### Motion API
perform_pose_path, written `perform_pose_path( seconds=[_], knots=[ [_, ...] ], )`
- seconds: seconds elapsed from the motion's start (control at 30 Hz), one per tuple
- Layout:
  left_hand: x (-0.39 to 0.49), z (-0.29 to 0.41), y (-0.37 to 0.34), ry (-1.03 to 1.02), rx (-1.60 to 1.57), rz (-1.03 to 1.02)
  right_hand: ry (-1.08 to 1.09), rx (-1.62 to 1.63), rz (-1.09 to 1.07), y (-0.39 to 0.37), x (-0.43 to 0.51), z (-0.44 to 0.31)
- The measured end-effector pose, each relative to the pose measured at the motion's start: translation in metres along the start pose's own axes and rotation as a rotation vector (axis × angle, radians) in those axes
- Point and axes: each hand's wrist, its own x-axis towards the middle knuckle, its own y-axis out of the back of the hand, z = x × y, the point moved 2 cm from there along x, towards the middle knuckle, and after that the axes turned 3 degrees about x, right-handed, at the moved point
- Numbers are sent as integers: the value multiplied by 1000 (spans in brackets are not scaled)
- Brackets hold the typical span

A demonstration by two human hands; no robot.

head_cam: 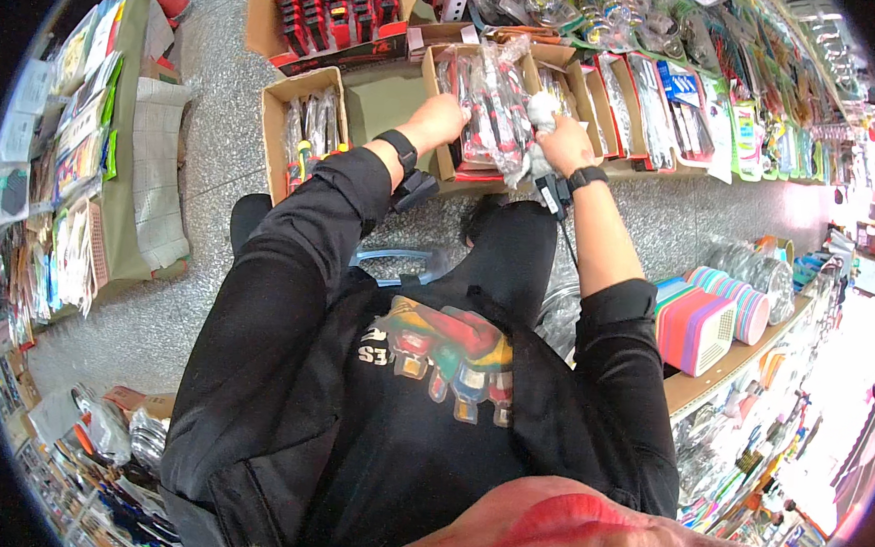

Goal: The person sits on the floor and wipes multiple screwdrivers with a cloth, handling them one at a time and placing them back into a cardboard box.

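Observation:
My right hand (pixel 569 146) is closed around a crumpled grey-white cloth (pixel 542 111), which bulges out above and below the fingers. It is at the right side of an open cardboard box (pixel 444 161) holding clear plastic packages (pixel 489 107) with red and black items inside. Several of these packages lie heaped above the box rim. My left hand (pixel 439 119) is at the box's left side, its fingertips against the packages or the rim. Whether those fingers grip anything is hidden.
On the left, a cardboard box (pixel 266 120) holds wrapped tools with yellow-green handles. Behind it, another box (pixel 261 22) holds red and black packs. More packaged goods (pixel 650 106) line the display rightward. Stacked plastic baskets (pixel 694 319) stand on a shelf (pixel 732 363) at right.

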Motion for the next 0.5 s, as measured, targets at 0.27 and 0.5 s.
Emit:
perform_pose_path(
  seconds=[0.27,0.5],
  knots=[
    [-84,24,58,-58,-224,145,91,-65,143,46,-70,-40],
    [-163,-31,83,51,-124,236,262,21,60,10,-94,-112]
  ],
)
